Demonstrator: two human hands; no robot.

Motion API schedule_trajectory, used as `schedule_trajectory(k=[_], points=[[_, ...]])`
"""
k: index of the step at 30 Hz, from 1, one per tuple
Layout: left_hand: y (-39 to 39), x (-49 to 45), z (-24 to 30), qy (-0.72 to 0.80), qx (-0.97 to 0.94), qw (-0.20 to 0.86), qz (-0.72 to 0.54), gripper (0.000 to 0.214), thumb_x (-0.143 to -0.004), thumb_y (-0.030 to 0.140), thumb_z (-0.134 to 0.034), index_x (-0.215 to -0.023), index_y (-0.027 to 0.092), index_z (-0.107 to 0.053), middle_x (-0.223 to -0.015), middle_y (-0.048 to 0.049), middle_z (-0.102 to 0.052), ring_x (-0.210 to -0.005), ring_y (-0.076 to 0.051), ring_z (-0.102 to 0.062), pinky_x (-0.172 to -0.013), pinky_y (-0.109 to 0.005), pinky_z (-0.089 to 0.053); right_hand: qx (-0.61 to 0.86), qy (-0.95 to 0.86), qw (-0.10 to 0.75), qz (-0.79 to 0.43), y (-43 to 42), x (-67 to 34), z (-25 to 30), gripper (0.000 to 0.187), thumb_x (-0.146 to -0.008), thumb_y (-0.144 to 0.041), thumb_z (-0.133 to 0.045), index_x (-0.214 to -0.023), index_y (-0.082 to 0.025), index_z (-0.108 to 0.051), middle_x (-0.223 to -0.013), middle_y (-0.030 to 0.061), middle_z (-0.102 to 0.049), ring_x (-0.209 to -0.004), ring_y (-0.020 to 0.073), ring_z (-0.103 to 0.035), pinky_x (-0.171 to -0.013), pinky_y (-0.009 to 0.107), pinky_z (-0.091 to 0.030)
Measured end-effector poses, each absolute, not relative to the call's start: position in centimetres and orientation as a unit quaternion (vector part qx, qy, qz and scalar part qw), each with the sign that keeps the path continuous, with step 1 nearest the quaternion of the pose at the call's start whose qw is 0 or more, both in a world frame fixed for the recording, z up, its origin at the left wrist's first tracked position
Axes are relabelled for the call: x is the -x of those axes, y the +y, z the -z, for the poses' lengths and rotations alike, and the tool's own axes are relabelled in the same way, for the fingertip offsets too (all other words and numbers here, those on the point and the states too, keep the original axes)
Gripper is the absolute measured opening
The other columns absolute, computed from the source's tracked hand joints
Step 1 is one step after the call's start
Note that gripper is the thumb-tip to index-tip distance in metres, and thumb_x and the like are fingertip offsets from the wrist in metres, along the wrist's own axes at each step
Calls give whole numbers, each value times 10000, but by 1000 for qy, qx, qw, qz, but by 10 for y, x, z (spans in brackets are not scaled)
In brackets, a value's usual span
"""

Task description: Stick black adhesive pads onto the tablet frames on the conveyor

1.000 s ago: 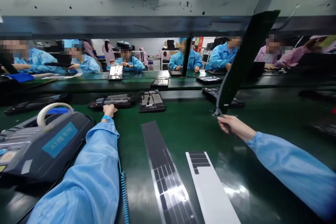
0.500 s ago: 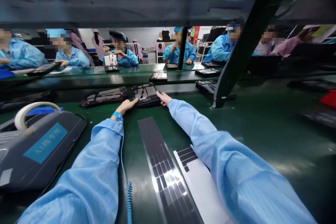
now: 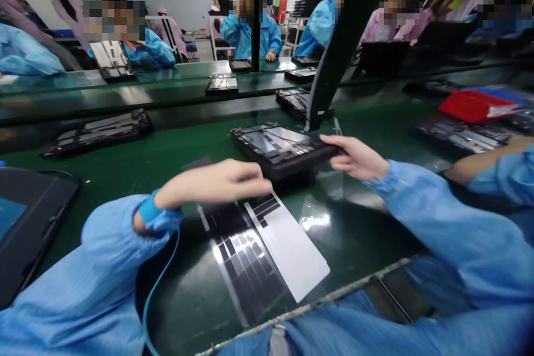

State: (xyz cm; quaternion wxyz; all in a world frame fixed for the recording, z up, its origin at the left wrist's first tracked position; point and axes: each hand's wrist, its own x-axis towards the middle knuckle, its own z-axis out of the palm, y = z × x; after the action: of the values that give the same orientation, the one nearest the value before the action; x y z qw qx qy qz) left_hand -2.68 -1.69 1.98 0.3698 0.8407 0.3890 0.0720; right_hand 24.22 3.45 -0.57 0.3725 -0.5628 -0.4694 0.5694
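My right hand (image 3: pixel 354 157) grips the right end of an opened black tablet-like device (image 3: pixel 275 147), thumb on top and fingers below. The device is tilted and raised above the green bench, its inner parts and a shiny plate facing up. My left hand (image 3: pixel 217 181), wearing a blue wrist strap, hovers apart from the device at its near left, holding nothing, fingers loosely extended and slightly blurred. Below it lie a clear strip with black adhesive pieces (image 3: pixel 240 250) and a white sheet (image 3: pixel 292 245) with a few black strips at its top.
Another opened device (image 3: pixel 100 132) lies on the left. A dark grey machine (image 3: pixel 33 222) stands at the left edge. A slanted dark post (image 3: pixel 334 67) rises behind my right hand. A red bin (image 3: pixel 475 105) and a co-worker's arm (image 3: pixel 492 169) are on the right. Several co-workers sit opposite.
The device has come off the far side of the bench, nearer and to the right, in my right hand. My left hand has let go of it. The view has turned right and down.
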Motion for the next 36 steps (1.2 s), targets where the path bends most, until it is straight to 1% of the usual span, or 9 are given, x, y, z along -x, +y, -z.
schedule_trajectory(k=[3,6,9,11,13,15,17,21,36], points=[[-46,9,-5,366,-897,249,12,210,-823,373,-530,-818,163,-537,-853,-34,-527,-717,-150,-500,-632,-237,-384,572,-408,415,-579,-17,-296,25,168,-774,-313,-559,-756,-219,-421,-538,-85,-202,-346,11,-109,-342,183,-35],[-45,1,19,402,-889,217,35,155,-802,290,-559,-804,145,-504,-887,-44,-469,-649,-122,-454,-594,-231,-376,641,-432,369,-516,-46,-332,36,221,-729,-384,-614,-873,-269,-492,-530,-80,-256,-337,21,-154,-359,203,-58],[-28,1,31,382,-887,257,36,181,-796,309,-572,-826,142,-509,-898,-32,-448,-638,-107,-441,-594,-220,-378,708,-562,309,-295,-55,-343,33,225,-676,-406,-669,-748,-204,-597,-530,-16,-424,-400,60,-340,-387,230,-223],[-19,3,31,352,-890,286,39,151,-818,293,-537,-841,143,-526,-899,-27,-450,-663,-108,-451,-616,-217,-383,680,-624,341,-180,-55,-330,24,285,-750,-428,-594,-655,-162,-628,-538,27,-499,-467,86,-433,-477,250,-339],[-14,3,29,335,-890,306,40,106,-831,235,-495,-856,143,-541,-896,-25,-455,-675,-107,-458,-630,-214,-387,619,-652,383,-211,-52,-304,16,441,-857,-462,-416,-641,-146,-635,-541,47,-536,-498,103,-492,-525,253,-396],[-12,2,27,337,-887,312,40,93,-809,171,-491,-873,137,-550,-889,-24,-460,-669,-104,-460,-625,-209,-388,541,-688,359,-323,-47,-268,12,513,-890,-459,-331,-604,-138,-611,-581,60,-571,-505,108,-528,-491,236,-413],[-11,1,28,346,-886,305,36,106,-780,148,-514,-876,131,-555,-874,-22,-461,-668,-104,-461,-613,-205,-385,421,-764,303,-385,-42,-233,13,404,-873,-404,-415,-629,-138,-595,-630,48,-587,-531,106,-545,-497,223,-430],[-9,0,33,345,-890,297,22,108,-771,171,-536,-866,131,-569,-829,-17,-471,-685,-117,-469,-603,-206,-376,236,-877,236,-346,-35,-190,27,113,-801,-253,-575,-823,-147,-608,-790,40,-629,-734,127,-592,-680,236,-470],[-8,-3,34,356,-884,302,11,101,-756,213,-580,-821,136,-584,-809,-20,-502,-698,-124,-484,-585,-204,-364,282,-849,252,-370,-39,-190,37,91,-799,-224,-572,-800,-135,-592,-778,51,-626,-711,132,-617,-597,218,-498]])
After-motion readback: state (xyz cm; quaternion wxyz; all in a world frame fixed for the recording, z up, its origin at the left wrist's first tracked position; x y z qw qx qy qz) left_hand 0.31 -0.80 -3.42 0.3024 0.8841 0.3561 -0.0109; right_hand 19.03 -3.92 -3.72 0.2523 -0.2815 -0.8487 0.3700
